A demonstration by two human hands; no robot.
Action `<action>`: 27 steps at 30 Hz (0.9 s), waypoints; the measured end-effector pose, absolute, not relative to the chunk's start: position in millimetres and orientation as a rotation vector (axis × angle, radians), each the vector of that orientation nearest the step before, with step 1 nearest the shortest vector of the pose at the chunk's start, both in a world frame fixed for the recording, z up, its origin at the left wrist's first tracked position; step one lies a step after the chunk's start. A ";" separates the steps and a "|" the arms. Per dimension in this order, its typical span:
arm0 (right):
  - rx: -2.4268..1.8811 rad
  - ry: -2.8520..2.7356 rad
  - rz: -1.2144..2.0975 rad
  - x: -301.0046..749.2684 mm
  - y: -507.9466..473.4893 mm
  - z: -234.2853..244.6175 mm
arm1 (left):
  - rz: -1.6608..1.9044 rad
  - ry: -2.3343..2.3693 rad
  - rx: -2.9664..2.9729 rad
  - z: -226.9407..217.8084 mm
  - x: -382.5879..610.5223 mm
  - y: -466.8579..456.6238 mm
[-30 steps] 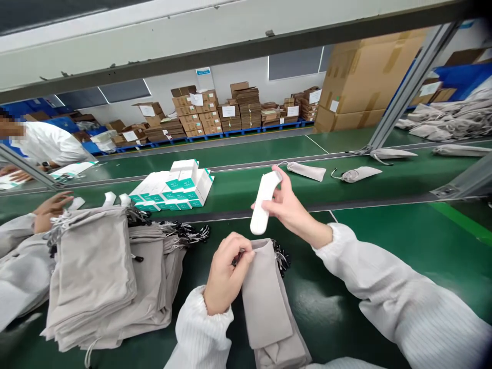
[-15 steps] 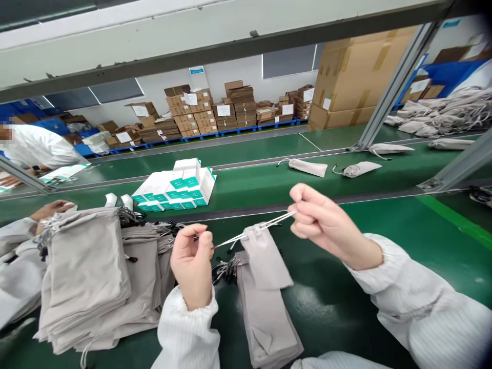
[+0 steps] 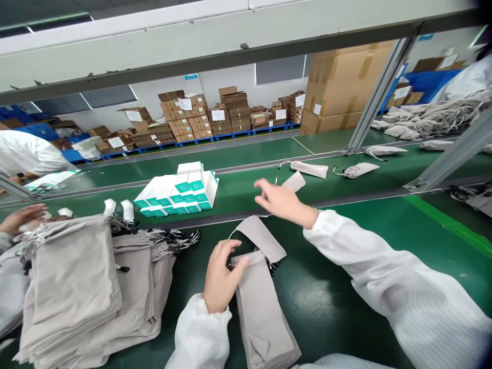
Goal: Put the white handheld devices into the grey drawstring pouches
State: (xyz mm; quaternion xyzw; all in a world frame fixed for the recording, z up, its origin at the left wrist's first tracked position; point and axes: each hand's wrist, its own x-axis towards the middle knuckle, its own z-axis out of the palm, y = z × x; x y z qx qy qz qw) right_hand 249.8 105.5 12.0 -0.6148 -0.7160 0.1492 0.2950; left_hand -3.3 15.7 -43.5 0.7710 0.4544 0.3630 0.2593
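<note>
My left hand (image 3: 223, 277) is open, fingers curved and thumb apart, over the upper end of a stack of grey drawstring pouches (image 3: 265, 312). One pouch (image 3: 261, 237) lies slantwise at the top end of that stack, its white cord loose. My right hand (image 3: 282, 202) reaches out over the near edge of the green belt, fingers apart and holding nothing visible. Just behind it, a small grey pouch (image 3: 295, 182) lies on the belt, partly hidden by the hand. Farther back are two more pouches, one long (image 3: 310, 169) and one wider (image 3: 361, 170).
Larger grey drawstring bags (image 3: 73, 271) are piled at the left, beside a co-worker's hand (image 3: 21, 218). White and teal boxes (image 3: 177, 192) stand stacked on the belt. A metal post (image 3: 378, 97) and a slanted brace (image 3: 449, 154) rise at the right; an overhead beam (image 3: 230, 36) crosses above.
Both hands have let go of the pouch cord they were pulling taut. My right hand has moved forward and left, the left hand rightward to the stack. Another pouch now shows on the belt.
</note>
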 end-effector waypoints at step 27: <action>-1.265 -1.930 0.606 220.6 -5.0 -82.6 | 1.205 1.249 1.894 -100.1 25.3 44.9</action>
